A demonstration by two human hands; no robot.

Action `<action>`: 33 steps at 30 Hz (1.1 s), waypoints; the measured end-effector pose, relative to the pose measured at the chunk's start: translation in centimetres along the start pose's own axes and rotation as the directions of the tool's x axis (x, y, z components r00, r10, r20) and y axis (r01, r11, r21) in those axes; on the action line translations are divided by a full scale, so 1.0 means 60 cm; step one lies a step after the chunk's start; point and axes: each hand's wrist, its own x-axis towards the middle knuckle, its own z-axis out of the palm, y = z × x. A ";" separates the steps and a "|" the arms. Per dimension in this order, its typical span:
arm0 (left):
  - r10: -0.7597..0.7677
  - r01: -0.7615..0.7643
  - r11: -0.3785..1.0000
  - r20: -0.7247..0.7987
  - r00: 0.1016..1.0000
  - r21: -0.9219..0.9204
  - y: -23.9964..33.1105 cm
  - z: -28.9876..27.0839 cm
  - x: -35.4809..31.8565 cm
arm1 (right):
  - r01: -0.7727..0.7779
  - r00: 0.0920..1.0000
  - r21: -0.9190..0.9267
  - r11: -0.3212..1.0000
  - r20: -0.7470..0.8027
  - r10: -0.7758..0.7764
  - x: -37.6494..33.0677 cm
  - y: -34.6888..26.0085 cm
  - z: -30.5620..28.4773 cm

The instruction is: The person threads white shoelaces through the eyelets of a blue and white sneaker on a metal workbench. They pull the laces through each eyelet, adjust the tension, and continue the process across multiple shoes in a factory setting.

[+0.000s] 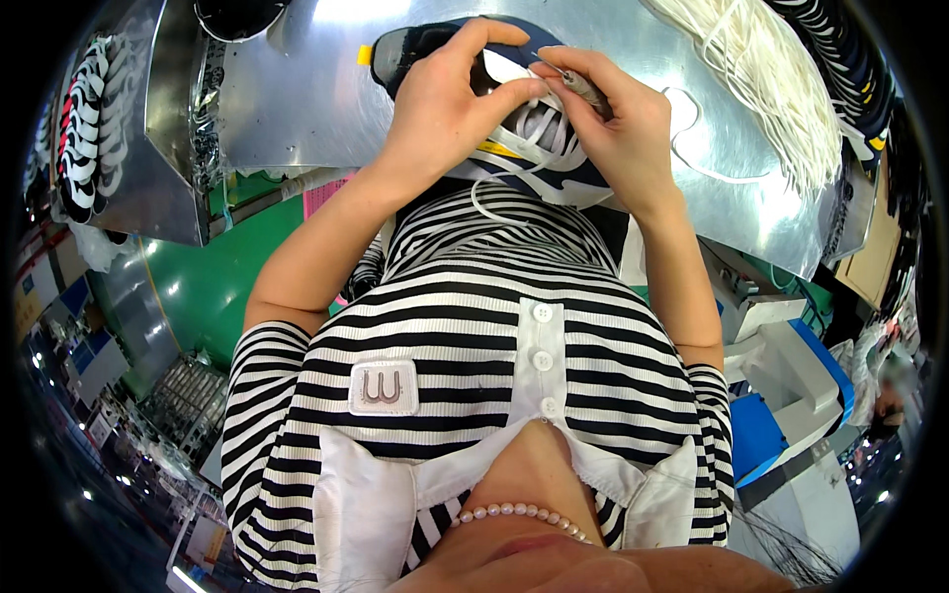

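Observation:
A navy and white sports shoe (415,44) with yellow accents lies on the metal table close to my body. My left hand (435,114) grips it across the opening, index finger bent over the far side and thumb pressed near the eyelets. In my right hand (633,124) is an awl (585,91) with a thick handle. Its thin metal shaft points left toward my left thumb; the exact tip shape is too small to tell. White shoelace (559,153) loops over the shoe's front, and one end hangs toward my striped shirt.
A large bundle of white laces (761,89) covers the table's right side, with one strand curling toward the shoe. Dark shoe parts (855,89) are stacked beyond it. White and black pieces (89,128) stand at far left. A dark round container (240,15) sits at the back.

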 end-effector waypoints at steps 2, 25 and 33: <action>-0.018 0.018 0.999 0.006 1.000 0.031 0.009 -0.003 0.001 | 0.015 0.999 -0.028 0.999 0.053 -0.013 -0.008 0.008 -0.009; 0.113 -0.110 0.986 -0.015 0.994 0.122 -0.009 0.016 -0.002 | 0.142 0.990 -0.625 0.768 0.102 -0.100 0.008 -0.020 0.033; -0.178 0.125 0.770 -0.023 0.984 -0.626 -0.052 0.002 0.039 | 0.194 0.981 -0.567 0.801 0.116 -0.156 0.031 -0.011 -0.001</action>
